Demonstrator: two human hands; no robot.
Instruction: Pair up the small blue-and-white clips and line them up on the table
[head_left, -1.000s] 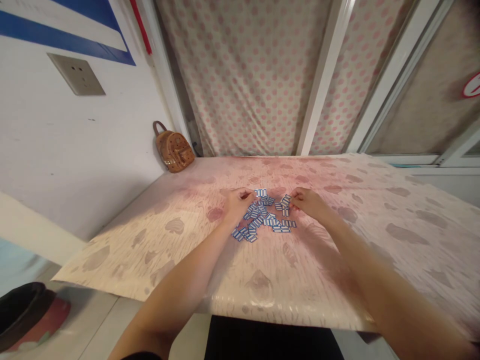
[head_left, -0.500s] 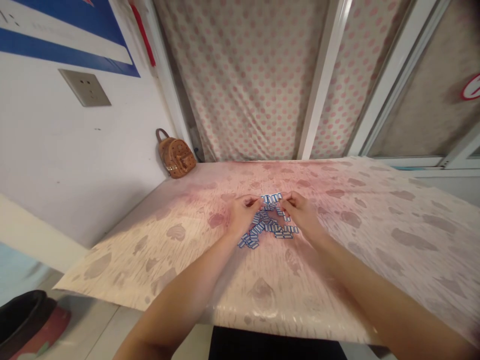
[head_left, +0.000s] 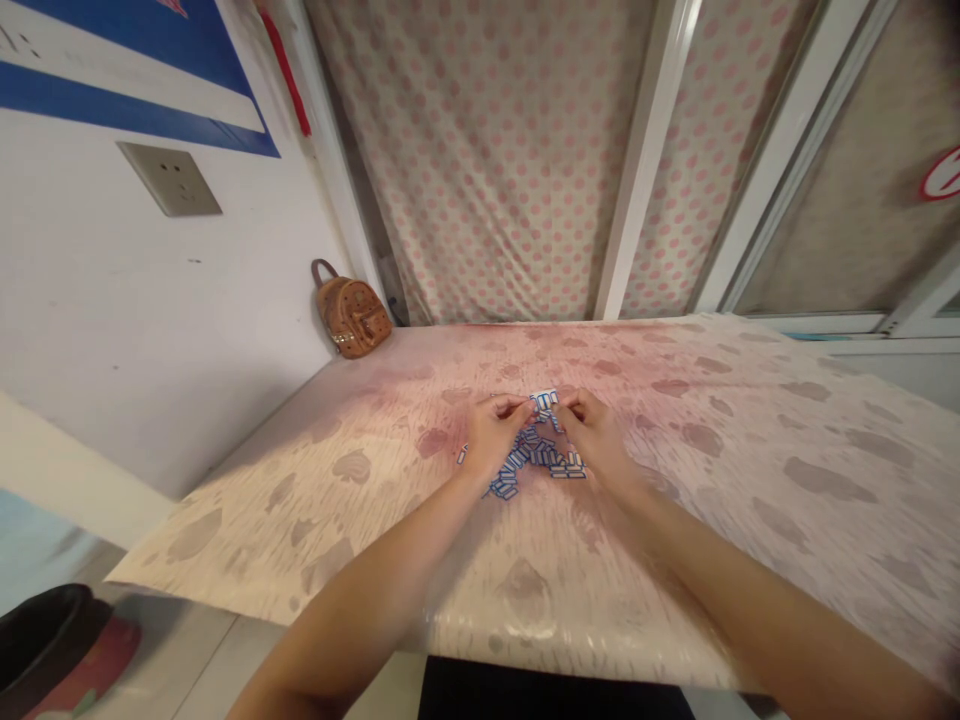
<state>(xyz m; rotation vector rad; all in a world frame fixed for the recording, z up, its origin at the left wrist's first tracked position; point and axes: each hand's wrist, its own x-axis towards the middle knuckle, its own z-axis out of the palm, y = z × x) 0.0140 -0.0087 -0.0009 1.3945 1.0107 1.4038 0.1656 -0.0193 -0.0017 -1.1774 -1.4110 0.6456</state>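
My left hand [head_left: 495, 430] and my right hand [head_left: 596, 428] face each other over the middle of the table. Their fingertips pinch opposite ends of a short row of small white-and-blue tiles [head_left: 544, 401]. Between and below the hands lies a jumbled pile of similar tiles [head_left: 517, 460], blue on some sides and pale on others. A few tiles [head_left: 568, 470] sit close together near my right wrist. One stray tile [head_left: 462, 454] shows just left of my left hand. My fingers and forearms hide part of the pile, and the tile markings are too small to read.
A patterned, glossy cloth covers the table [head_left: 525, 585]. A brown mini backpack [head_left: 354, 315] stands at the back left corner by the wall. Behind the table hangs a dotted curtain [head_left: 510, 160]. A dark-rimmed bin [head_left: 67, 640] is on the floor at left.
My hands have drawn slightly closer together, and the row between them looks shorter. My left hand shifted a little right, and a stray tile now shows on its left.
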